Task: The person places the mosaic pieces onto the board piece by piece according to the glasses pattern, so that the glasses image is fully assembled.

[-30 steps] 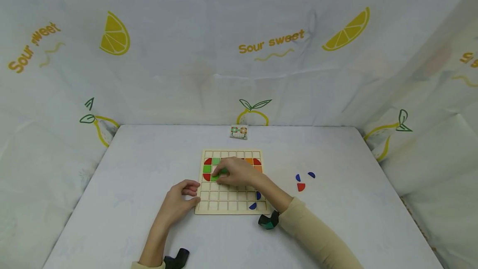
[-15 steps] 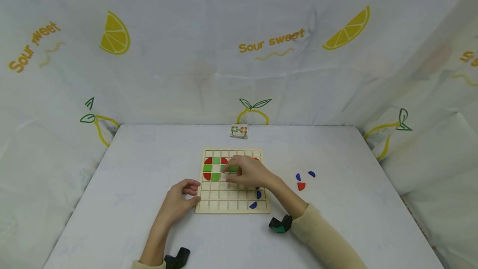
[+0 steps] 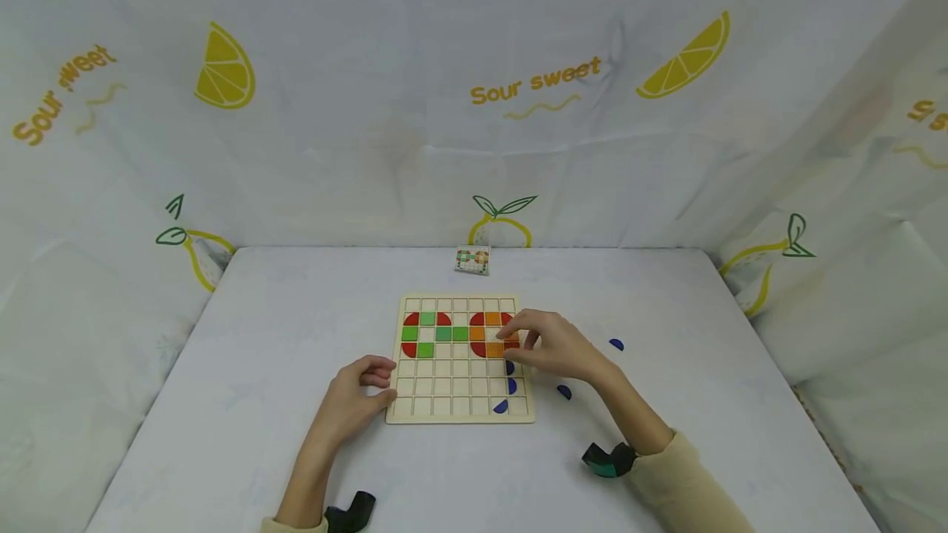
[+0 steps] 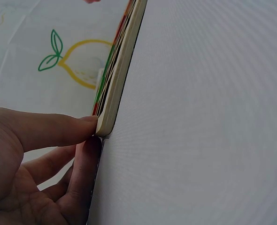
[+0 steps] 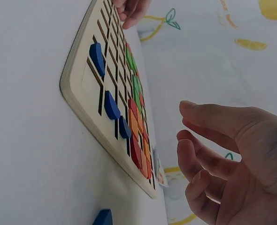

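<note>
A pale wooden grid board (image 3: 452, 413) lies on the table. Red, green and orange pieces form two ring-like groups near its far side, joined by green squares (image 3: 451, 334). Several blue half-round pieces (image 3: 512, 386) rest on its right part. My left hand (image 3: 354, 401) touches the left edge of the board with thumb and fingertips; in the left wrist view the thumb (image 4: 58, 129) meets the corner. Over the board's right edge hovers my right hand (image 3: 555, 345), its thumb and finger apart beside the right-hand group. The right wrist view shows nothing between those fingertips (image 5: 188, 108).
On the table to the right lie a loose blue half-round (image 3: 564, 391) and another farther back (image 3: 617, 345). Behind the board sits a small pattern card (image 3: 472, 260). White printed cloth (image 3: 355, 105) hangs behind the table.
My right hand has moved rightward from the left group to the right group, uncovering the middle pieces. Its wrist now covers the spot where a red piece and a blue one lay. The left hand stays put.
</note>
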`<state>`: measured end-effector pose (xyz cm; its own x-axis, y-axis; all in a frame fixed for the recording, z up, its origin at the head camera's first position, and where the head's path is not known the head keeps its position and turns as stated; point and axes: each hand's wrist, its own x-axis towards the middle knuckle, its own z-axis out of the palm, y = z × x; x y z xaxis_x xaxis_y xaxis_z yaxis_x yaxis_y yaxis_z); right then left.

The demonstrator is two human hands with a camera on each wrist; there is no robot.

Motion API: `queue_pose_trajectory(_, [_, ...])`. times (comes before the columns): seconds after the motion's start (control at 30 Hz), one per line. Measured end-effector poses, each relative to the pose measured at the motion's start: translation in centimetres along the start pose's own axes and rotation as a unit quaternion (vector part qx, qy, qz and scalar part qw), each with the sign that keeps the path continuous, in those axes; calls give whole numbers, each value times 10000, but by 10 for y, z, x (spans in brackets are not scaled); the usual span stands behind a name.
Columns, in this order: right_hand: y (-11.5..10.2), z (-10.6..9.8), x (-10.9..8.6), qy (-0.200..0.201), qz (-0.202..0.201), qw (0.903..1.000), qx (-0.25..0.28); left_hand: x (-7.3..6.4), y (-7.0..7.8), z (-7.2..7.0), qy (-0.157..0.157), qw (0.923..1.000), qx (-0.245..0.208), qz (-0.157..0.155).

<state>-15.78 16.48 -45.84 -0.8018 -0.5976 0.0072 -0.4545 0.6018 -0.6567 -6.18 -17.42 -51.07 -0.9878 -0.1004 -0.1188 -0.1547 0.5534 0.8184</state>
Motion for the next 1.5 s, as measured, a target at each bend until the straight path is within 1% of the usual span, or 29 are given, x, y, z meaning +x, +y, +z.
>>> queue_pose_trajectory(0.17, [12, -10, -20, 97, 275, 9994, 172, 1, -1, 0, -5, 10000, 11, -13])
queue_pose_trajectory(0.43, [32, -23, -53, 264, 697, 9968, 303, 1, -2, 1, 6, 10000, 6, -43])
queue_pose_trajectory(0.63, [52, -31, -73, 255, 789, 9963, 237, 0, -1, 0, 2, 10000, 2, -38])
queue_pose_trajectory(0.83, [72, -35, -89, 259, 887, 9955, 228, 0, -1, 0, 1, 10000, -8, -42])
queue_pose_trajectory(1.1, [85, -37, -96, 324, 933, 9942, 415, 0, -2, 0, -5, 10000, -14, -65])
queue_pose_trajectory(1.5, [98, -37, -98, 446, 1058, 9933, 94, 0, -1, 0, 14, 10000, -38, -82])
